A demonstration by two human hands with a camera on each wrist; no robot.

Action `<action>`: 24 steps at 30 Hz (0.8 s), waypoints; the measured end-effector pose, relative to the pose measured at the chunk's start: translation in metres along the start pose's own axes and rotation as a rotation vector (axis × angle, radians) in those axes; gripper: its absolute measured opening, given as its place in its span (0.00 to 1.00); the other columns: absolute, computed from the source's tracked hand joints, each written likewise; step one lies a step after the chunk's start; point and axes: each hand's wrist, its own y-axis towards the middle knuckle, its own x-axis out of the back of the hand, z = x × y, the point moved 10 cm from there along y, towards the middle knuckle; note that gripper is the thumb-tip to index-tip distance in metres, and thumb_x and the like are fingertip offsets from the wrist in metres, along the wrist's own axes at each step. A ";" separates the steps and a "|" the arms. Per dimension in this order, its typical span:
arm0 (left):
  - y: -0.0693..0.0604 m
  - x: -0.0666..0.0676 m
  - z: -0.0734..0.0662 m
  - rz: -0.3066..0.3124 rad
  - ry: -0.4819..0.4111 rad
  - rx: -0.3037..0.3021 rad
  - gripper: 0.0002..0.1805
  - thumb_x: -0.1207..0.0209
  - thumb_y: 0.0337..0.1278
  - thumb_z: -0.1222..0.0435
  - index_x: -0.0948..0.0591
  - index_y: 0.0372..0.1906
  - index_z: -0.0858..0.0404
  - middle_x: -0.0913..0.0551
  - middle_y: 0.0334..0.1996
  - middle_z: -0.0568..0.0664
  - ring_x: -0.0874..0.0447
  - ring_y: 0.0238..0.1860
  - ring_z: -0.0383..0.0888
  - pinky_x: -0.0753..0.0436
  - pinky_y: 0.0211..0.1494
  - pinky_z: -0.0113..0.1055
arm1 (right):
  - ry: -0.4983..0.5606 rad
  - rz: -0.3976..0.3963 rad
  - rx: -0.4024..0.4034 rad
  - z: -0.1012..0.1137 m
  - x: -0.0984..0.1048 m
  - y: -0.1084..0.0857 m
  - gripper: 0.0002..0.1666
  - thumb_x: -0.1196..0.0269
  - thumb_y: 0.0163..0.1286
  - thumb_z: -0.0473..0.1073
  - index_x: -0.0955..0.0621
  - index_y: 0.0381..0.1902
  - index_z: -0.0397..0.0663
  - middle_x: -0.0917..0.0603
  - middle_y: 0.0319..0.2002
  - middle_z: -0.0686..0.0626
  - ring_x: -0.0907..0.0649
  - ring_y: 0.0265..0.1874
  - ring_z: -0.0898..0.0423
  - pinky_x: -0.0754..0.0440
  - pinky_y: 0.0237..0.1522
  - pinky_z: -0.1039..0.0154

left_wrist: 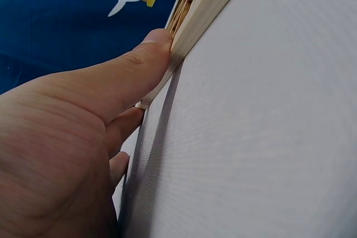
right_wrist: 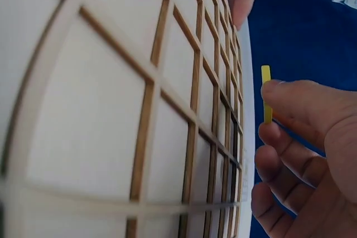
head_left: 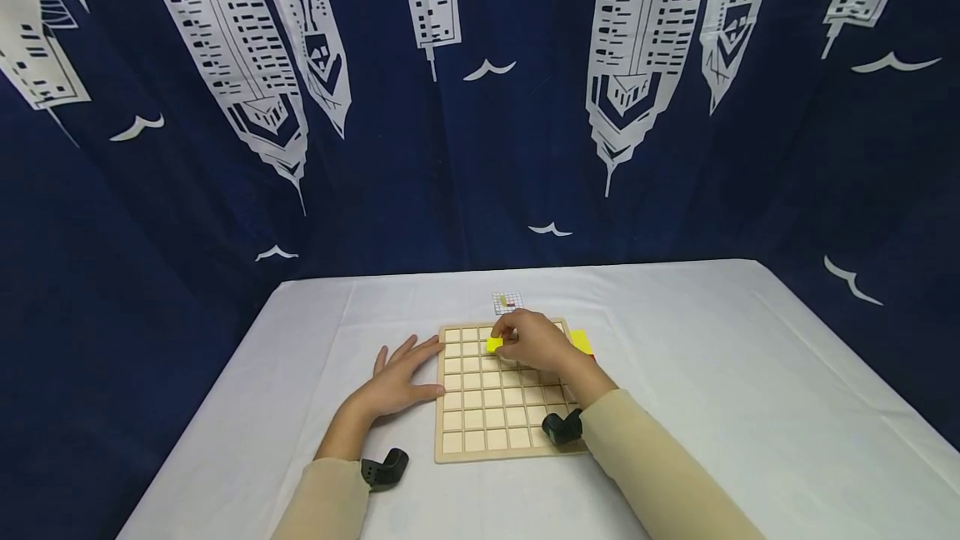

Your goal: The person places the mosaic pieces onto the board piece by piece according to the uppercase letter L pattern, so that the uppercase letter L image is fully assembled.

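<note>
A wooden board (head_left: 440,419) divided into square cells by raised strips lies flat on the table. My right hand (head_left: 534,343) is over the far part of the board and pinches a small yellow tile (head_left: 493,345) between thumb and fingers. In the right wrist view the thin tile (right_wrist: 268,113) is held edge-on, apart from the grid. My left hand (head_left: 393,386) rests at the board's left side, its thumb (left_wrist: 150,59) touching the wooden edge and its fingers stretched forward.
Beyond the board lies a small printed grid card (head_left: 507,300) with coloured marks. At the board's right side sits a yellow piece (head_left: 581,341), with a bit of red beside it, partly hidden by my right arm. A white cloth (head_left: 750,407) covers the table; a dark blue curtain (head_left: 480,157) hangs behind.
</note>
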 end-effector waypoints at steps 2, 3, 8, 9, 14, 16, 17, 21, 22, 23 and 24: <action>0.000 0.000 0.000 -0.001 0.001 0.001 0.40 0.31 0.55 0.52 0.31 0.73 0.52 0.38 0.78 0.48 0.56 0.82 0.59 0.71 0.77 0.69 | -0.017 -0.003 -0.010 0.000 -0.003 0.003 0.12 0.27 0.59 0.37 0.15 0.41 0.49 0.16 0.36 0.52 0.21 0.35 0.58 0.19 0.46 0.60; 0.000 0.000 0.000 -0.002 0.001 0.001 0.40 0.31 0.55 0.52 0.31 0.73 0.52 0.38 0.78 0.48 0.56 0.82 0.59 0.71 0.77 0.69 | -0.025 -0.007 -0.016 0.000 -0.004 0.004 0.11 0.27 0.59 0.38 0.15 0.40 0.49 0.16 0.35 0.53 0.21 0.35 0.59 0.19 0.45 0.60; 0.000 -0.001 0.002 0.004 -0.002 0.010 0.40 0.31 0.55 0.52 0.31 0.73 0.52 0.38 0.78 0.48 0.56 0.82 0.59 0.71 0.77 0.69 | -0.029 -0.013 -0.056 -0.004 -0.011 0.008 0.10 0.27 0.58 0.38 0.15 0.38 0.51 0.17 0.33 0.54 0.22 0.34 0.60 0.20 0.43 0.61; -0.001 -0.001 0.002 0.005 -0.003 0.011 0.40 0.31 0.55 0.52 0.31 0.73 0.52 0.38 0.78 0.48 0.56 0.82 0.59 0.71 0.77 0.69 | -0.025 -0.013 -0.061 -0.005 -0.013 0.008 0.10 0.27 0.58 0.38 0.15 0.38 0.51 0.17 0.32 0.54 0.22 0.34 0.59 0.21 0.42 0.61; -0.001 -0.001 0.001 0.005 0.000 0.010 0.40 0.31 0.56 0.53 0.31 0.73 0.52 0.38 0.78 0.48 0.56 0.82 0.59 0.71 0.77 0.68 | -0.036 -0.030 -0.073 -0.006 -0.015 0.009 0.10 0.27 0.58 0.38 0.15 0.38 0.51 0.20 0.30 0.55 0.24 0.32 0.58 0.25 0.38 0.63; 0.000 -0.001 0.001 0.004 -0.002 0.007 0.40 0.31 0.55 0.53 0.31 0.73 0.52 0.38 0.78 0.48 0.56 0.82 0.59 0.71 0.77 0.68 | -0.042 -0.038 -0.081 -0.007 -0.016 0.010 0.10 0.28 0.59 0.38 0.15 0.39 0.52 0.21 0.30 0.55 0.25 0.31 0.58 0.26 0.37 0.63; 0.000 -0.001 0.000 0.004 -0.004 0.008 0.40 0.31 0.55 0.53 0.31 0.73 0.52 0.38 0.78 0.48 0.56 0.82 0.59 0.71 0.77 0.68 | -0.040 -0.040 -0.086 -0.008 -0.016 0.010 0.10 0.28 0.59 0.38 0.15 0.39 0.52 0.22 0.30 0.55 0.25 0.31 0.58 0.26 0.36 0.63; 0.000 -0.001 0.000 0.005 -0.007 0.009 0.40 0.31 0.55 0.53 0.31 0.73 0.53 0.38 0.78 0.48 0.56 0.82 0.59 0.71 0.77 0.68 | -0.026 -0.045 -0.103 -0.011 -0.017 0.010 0.11 0.28 0.60 0.39 0.14 0.41 0.53 0.22 0.29 0.55 0.26 0.31 0.58 0.27 0.36 0.63; 0.000 -0.001 0.000 0.005 -0.008 0.011 0.40 0.31 0.55 0.53 0.31 0.73 0.52 0.38 0.78 0.48 0.57 0.82 0.59 0.71 0.77 0.68 | -0.018 -0.045 -0.108 -0.012 -0.017 0.010 0.11 0.28 0.60 0.39 0.14 0.41 0.53 0.22 0.30 0.55 0.25 0.31 0.58 0.27 0.37 0.63; 0.000 -0.001 0.000 0.005 -0.008 0.012 0.40 0.31 0.55 0.53 0.31 0.73 0.52 0.38 0.78 0.48 0.57 0.82 0.59 0.71 0.77 0.68 | -0.009 -0.045 -0.111 -0.012 -0.018 0.010 0.11 0.29 0.60 0.39 0.14 0.41 0.53 0.22 0.30 0.55 0.25 0.31 0.58 0.27 0.37 0.63; 0.000 -0.001 0.000 0.005 -0.008 0.013 0.40 0.31 0.55 0.53 0.31 0.73 0.52 0.38 0.78 0.48 0.57 0.82 0.59 0.71 0.77 0.68 | -0.003 -0.045 -0.114 -0.013 -0.018 0.009 0.11 0.29 0.60 0.39 0.14 0.42 0.53 0.22 0.31 0.55 0.25 0.32 0.58 0.26 0.38 0.63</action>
